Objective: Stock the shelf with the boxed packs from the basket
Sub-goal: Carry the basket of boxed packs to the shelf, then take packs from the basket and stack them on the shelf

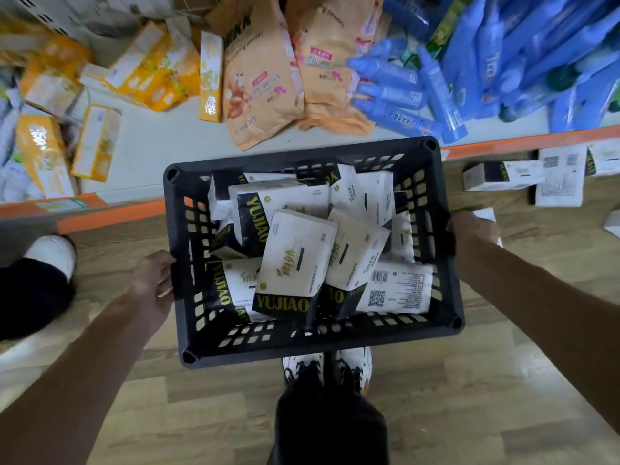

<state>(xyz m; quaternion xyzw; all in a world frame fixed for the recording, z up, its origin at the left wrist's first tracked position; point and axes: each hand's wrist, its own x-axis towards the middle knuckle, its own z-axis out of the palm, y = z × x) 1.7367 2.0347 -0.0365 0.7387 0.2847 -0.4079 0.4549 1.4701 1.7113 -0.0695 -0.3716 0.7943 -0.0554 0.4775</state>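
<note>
Head view: the pale shelf (161, 146) with its orange front edge lies straight ahead of the black slotted plastic basket (312, 344), whose long axis runs left to right between the arms. Left hand (152, 280) and right hand (469, 229) each grip a short end wall. Inside, glossy white-and-black boxed packs (295, 260) lie jumbled, probably soft-wrapped; both hands equally near.

basket (312, 347) between my left hand (152, 278) and right hand (469, 229), each gripping a side | packs (295, 260) heaped inside | shelf (151, 152) ahead, bags (265, 78) on it | my shoes (327, 364) below basket | loose packs (503, 176) on floor, right
</note>
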